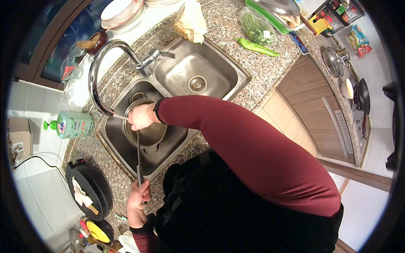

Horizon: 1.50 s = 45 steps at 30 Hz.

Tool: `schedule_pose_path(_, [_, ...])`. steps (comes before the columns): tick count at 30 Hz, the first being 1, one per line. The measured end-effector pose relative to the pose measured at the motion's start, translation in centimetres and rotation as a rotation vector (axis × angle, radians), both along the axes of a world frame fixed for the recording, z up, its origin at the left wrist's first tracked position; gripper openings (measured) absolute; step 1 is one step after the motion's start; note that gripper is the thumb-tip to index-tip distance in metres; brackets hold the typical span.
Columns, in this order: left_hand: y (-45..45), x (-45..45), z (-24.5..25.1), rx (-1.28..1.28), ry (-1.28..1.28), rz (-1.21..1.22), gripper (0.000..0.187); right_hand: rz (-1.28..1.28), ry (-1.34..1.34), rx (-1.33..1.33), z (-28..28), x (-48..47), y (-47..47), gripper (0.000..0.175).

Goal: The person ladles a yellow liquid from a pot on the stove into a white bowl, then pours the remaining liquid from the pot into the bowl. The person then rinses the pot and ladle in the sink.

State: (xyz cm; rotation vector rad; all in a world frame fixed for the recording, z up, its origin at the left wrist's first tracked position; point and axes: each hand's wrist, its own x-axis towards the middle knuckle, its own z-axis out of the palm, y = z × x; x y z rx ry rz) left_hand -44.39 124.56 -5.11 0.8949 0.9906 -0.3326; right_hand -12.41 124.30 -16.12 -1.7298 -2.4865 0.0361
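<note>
My left hand (138, 194) grips the handle of a knife (138, 155) at the front edge of the sink. The blade points away from me, over the rim of a metal pot (151, 136) in the left basin (118, 155). My right hand (141, 117) is curled at the far end of the blade, above the pot, and its fingers hide the tip. A thin stream of water runs onto this hand from the curved chrome faucet (92, 79). Part of the pot is hidden under my right hand.
The right basin (177, 72) has a drain strainer (197, 83). A green pepper (256, 47) and bagged greens (256, 27) lie beyond it. At left stand a green pump bottle (76, 125) and a round black electric pan (91, 193) with a cloth on top.
</note>
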Motion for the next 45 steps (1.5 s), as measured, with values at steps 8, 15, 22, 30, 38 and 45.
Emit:
schedule_pose_path(8, [0.9,-0.5,0.6,0.15,0.112,-0.078,0.017,0.109,-0.126,-0.095,-0.2,-0.1,0.9,0.02])
schedule_pose_path(15, [1.2,-0.9,0.4,0.144,0.098,-0.034,0.016,-0.063,-0.002,-0.225,1.6,-0.3,1.2,0.02])
schedule_pose_path(22, [2.8,-2.5,0.4,0.089,0.065,0.042,0.019,-0.235,0.401,-0.206,2.1,0.7,2.1,0.037])
schedule_pose_path(30, [2.2,-3.8,0.1,-0.045,-0.147,0.209,0.02,-0.671,1.444,0.052,0.5,1.9,2.8,0.026])
schedule_pose_path(38, [0.2,-0.3,-2.3,-0.248,-0.307,0.276,0.01,-0.786,2.991,-0.181,-0.6,-5.3,3.9,0.028])
schedule_pose_path(45, [-2.2,0.5,-1.6,-0.161,-0.22,0.242,0.011,-0.961,2.547,0.054,-0.5,-5.7,3.0,0.023])
